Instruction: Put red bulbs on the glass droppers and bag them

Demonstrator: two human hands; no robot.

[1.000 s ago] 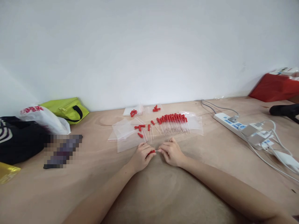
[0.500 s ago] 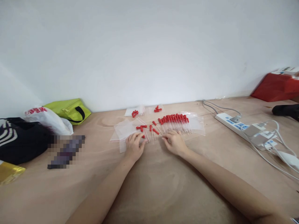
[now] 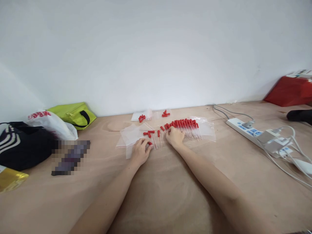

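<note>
A row of thin clear tubes with red rubber caps (image 3: pixel 185 123) lies side by side on clear plastic bags, right of the middle. My right hand (image 3: pixel 175 136) is over the row's left end, its fingers bent and pressed together; what they hold is hidden. My left hand (image 3: pixel 141 151) rests on the table beside a red cap (image 3: pixel 150 143), thumb and forefinger apart. Between the hands lie several bare clear tubes (image 3: pixel 156 143) and a capped one (image 3: pixel 158 133). Loose red caps (image 3: pixel 148 133) lie on a flat clear bag (image 3: pixel 129 135) behind my left hand.
Two small heaps of red caps (image 3: pixel 141 118) lie on bags near the wall. At the right are a white power strip (image 3: pixel 246 130) with cables and a red bag (image 3: pixel 289 91). A green bag (image 3: pixel 73 113), a white bag (image 3: pixel 52 125) and a black bag (image 3: pixel 26 146) stand at the left.
My right hand has moved left and forward onto the left end of the capped row, and its fingers have closed. A red cap between the hands is no longer visible. My left hand has barely moved.
</note>
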